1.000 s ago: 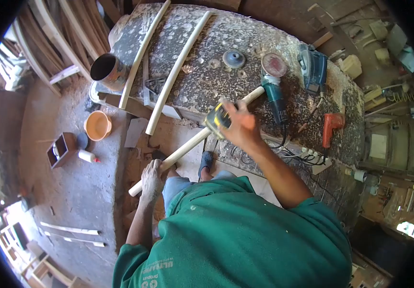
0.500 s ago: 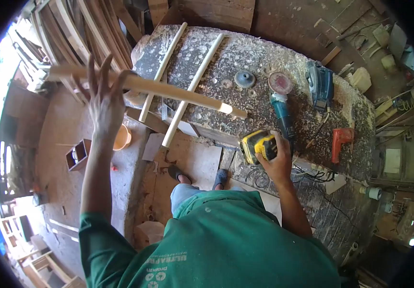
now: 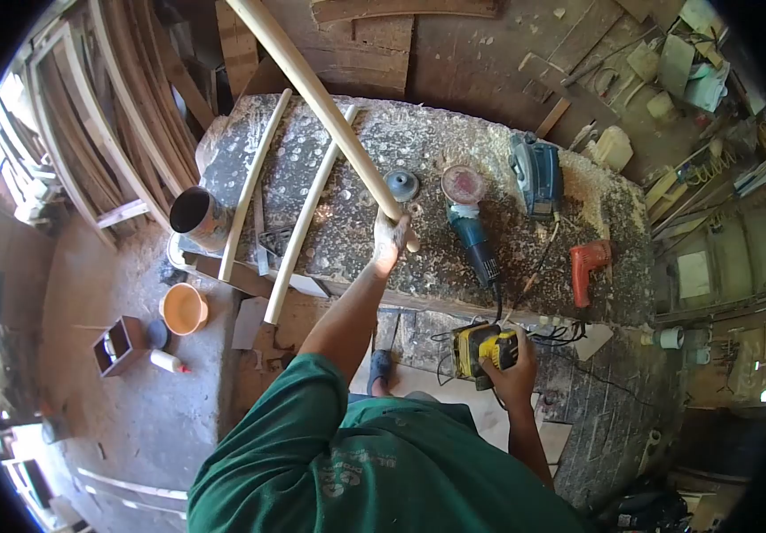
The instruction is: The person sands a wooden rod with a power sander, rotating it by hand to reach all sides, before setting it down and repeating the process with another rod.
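Note:
My left hand (image 3: 389, 240) is closed around a long, pale wooden pole (image 3: 319, 99) near its lower end. The pole slants up and away to the left, over the workbench (image 3: 480, 115), and runs out at the top edge of view. Off the bench's near edge, my right hand (image 3: 516, 375) grips a yellow and black palm sander (image 3: 475, 350). Two more pale poles, a left one (image 3: 257, 182) and a right one (image 3: 312, 200), lie across the bench's left part, their near ends jutting past its edge.
On the bench are a grey disc (image 3: 401, 185), an angle grinder (image 3: 474, 240) with a round pad, a blue power tool (image 3: 536, 176) and a red drill (image 3: 588, 266). To the left stand a metal can (image 3: 198, 218), an orange bowl (image 3: 185, 309) and a wooden box (image 3: 122, 346).
My left hand has swung rightward and down with the pole, which has turned from nearly level to steeply slanted. The sander in my right hand sits lower, farther from the bench.

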`<move>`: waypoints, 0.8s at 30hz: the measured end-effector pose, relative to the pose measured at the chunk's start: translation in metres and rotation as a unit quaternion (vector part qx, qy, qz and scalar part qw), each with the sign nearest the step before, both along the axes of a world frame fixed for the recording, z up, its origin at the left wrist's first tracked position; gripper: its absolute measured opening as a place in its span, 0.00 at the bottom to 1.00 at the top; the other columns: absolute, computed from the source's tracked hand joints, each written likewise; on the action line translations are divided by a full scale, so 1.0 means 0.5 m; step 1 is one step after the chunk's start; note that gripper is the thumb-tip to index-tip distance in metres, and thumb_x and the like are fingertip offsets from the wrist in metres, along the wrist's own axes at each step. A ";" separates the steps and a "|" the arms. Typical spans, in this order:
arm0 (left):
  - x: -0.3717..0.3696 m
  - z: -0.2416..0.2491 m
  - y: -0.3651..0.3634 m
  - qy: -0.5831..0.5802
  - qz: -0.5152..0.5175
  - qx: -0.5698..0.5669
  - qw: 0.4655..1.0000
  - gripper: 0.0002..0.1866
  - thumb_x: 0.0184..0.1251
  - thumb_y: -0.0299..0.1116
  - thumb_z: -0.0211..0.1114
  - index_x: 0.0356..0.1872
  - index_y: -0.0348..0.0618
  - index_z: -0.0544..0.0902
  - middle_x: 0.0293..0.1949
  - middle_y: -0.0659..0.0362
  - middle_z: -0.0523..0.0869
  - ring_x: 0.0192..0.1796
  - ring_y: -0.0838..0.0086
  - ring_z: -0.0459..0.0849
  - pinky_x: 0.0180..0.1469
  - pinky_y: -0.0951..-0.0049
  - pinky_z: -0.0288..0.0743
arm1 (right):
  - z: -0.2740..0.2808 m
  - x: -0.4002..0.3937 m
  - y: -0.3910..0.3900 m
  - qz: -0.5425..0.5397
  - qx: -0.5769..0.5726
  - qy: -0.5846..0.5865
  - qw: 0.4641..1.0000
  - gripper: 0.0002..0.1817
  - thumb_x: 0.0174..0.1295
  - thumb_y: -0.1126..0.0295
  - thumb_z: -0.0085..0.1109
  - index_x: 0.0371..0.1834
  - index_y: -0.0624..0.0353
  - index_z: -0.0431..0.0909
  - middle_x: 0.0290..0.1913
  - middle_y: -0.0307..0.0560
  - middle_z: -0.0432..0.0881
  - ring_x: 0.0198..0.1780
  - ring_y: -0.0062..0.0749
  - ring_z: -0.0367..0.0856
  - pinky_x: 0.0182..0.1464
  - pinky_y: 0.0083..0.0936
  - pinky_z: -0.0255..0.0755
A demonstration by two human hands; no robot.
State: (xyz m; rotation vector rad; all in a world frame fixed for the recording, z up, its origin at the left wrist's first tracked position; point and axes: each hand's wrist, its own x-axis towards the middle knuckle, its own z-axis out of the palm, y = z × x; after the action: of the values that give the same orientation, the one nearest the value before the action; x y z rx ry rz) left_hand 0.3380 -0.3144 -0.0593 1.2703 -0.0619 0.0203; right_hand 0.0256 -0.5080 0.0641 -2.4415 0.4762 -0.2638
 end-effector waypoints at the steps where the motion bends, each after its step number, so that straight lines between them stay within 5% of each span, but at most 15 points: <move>1: 0.000 0.022 0.011 -0.011 -0.014 0.009 1.000 0.18 0.65 0.30 0.68 0.50 0.35 0.72 0.34 0.57 0.81 0.36 0.74 0.81 0.38 0.70 0.80 | -0.004 -0.001 -0.006 0.001 -0.008 -0.013 1.000 0.45 0.43 0.62 0.80 0.67 0.61 0.70 0.55 0.59 0.77 0.57 0.55 0.77 0.60 0.43 0.72; 3: -0.023 0.062 0.043 0.004 0.035 -0.039 0.999 0.17 0.66 0.31 0.68 0.50 0.37 0.72 0.32 0.58 0.81 0.31 0.76 0.81 0.34 0.72 0.79 | -0.021 -0.013 -0.018 0.002 -0.017 -0.032 0.999 0.45 0.43 0.63 0.80 0.67 0.61 0.70 0.55 0.59 0.78 0.57 0.55 0.77 0.61 0.45 0.71; 5: -0.063 0.083 0.143 0.137 0.067 0.083 0.985 0.17 0.64 0.34 0.70 0.48 0.38 0.75 0.25 0.61 0.81 0.27 0.75 0.81 0.32 0.72 0.75 | -0.026 -0.011 -0.026 0.002 -0.011 -0.031 0.999 0.44 0.43 0.64 0.80 0.68 0.59 0.70 0.55 0.58 0.77 0.56 0.55 0.77 0.61 0.46 0.70; 7: -0.143 0.043 0.263 0.107 0.069 0.261 0.957 0.18 0.64 0.39 0.72 0.48 0.38 0.79 0.25 0.60 0.83 0.28 0.75 0.82 0.33 0.70 0.76 | -0.032 0.001 -0.029 -0.001 -0.011 -0.027 1.000 0.44 0.44 0.65 0.80 0.68 0.58 0.70 0.55 0.57 0.77 0.55 0.55 0.77 0.60 0.46 0.70; 11: -0.412 0.011 0.454 0.249 0.001 0.368 0.896 0.22 0.64 0.48 0.71 0.44 0.37 0.86 0.27 0.55 0.86 0.29 0.75 0.81 0.34 0.65 0.76 | -0.016 0.057 -0.022 0.034 0.014 -0.014 0.999 0.45 0.44 0.66 0.80 0.69 0.56 0.70 0.55 0.55 0.77 0.56 0.53 0.77 0.60 0.43 0.72; 13: -0.527 0.030 0.506 0.232 -0.051 0.455 0.858 0.25 0.61 0.51 0.73 0.43 0.36 0.86 0.27 0.50 0.86 0.31 0.74 0.84 0.37 0.64 0.77 | -0.005 0.097 -0.007 0.065 0.022 -0.034 0.997 0.43 0.45 0.69 0.79 0.69 0.51 0.70 0.56 0.55 0.77 0.58 0.51 0.77 0.60 0.43 0.71; 14: -0.570 0.033 0.528 0.228 -0.079 0.468 0.850 0.25 0.58 0.53 0.74 0.41 0.38 0.86 0.29 0.46 0.87 0.33 0.64 0.88 0.40 0.60 0.79 | 0.002 0.118 0.006 0.077 0.017 -0.045 0.996 0.43 0.45 0.70 0.79 0.69 0.52 0.70 0.56 0.55 0.77 0.58 0.52 0.76 0.61 0.43 0.70; 18: -0.647 0.054 0.543 0.258 -0.115 0.539 0.793 0.23 0.55 0.52 0.73 0.39 0.42 0.87 0.33 0.45 0.88 0.37 0.48 0.88 0.44 0.53 0.80 | 0.020 0.192 0.060 0.155 0.005 -0.072 0.985 0.42 0.46 0.71 0.78 0.69 0.54 0.70 0.58 0.56 0.76 0.60 0.52 0.74 0.63 0.44 0.68; 24: -0.638 0.028 0.555 0.223 -0.072 0.542 0.807 0.15 0.54 0.41 0.70 0.38 0.45 0.88 0.31 0.46 0.88 0.37 0.50 0.88 0.45 0.53 0.82 | 0.025 0.280 0.227 0.268 -0.063 -0.001 0.961 0.41 0.47 0.69 0.77 0.69 0.47 0.70 0.55 0.52 0.76 0.56 0.47 0.80 0.53 0.40 0.80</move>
State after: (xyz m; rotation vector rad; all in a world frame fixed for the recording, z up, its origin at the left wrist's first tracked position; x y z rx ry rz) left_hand 0.0189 -0.0367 -0.0455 2.3871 0.2823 -0.5168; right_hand 0.1658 -0.3945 0.0766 -2.5822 -0.2191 -0.0654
